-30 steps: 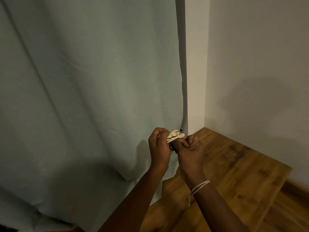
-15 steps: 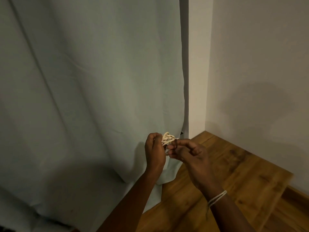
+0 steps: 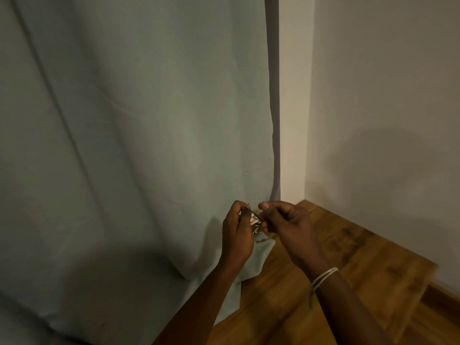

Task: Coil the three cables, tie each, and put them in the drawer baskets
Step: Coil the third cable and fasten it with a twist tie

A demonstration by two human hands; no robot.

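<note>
A small coil of cream-coloured cable (image 3: 254, 219) sits between my two hands, held in the air in front of a hanging cloth. My left hand (image 3: 236, 232) grips the coil from the left, fingers curled around it. My right hand (image 3: 286, 226) pinches a thin dark tie (image 3: 256, 215) that crosses the coil. A loose cable end (image 3: 262, 239) dangles just below the hands. Most of the coil is hidden behind my fingers. No drawer or basket is in view.
A pale grey-green cloth (image 3: 137, 145) hangs across the left and middle. A wooden surface (image 3: 336, 270) lies at lower right, meeting a white wall (image 3: 385, 95) in the corner. A pale cord (image 3: 323, 277) circles my right wrist.
The coil and both hands have dropped slightly. My right hand turned and now pinches the dark tie across the coil; less of the coil shows than before.
</note>
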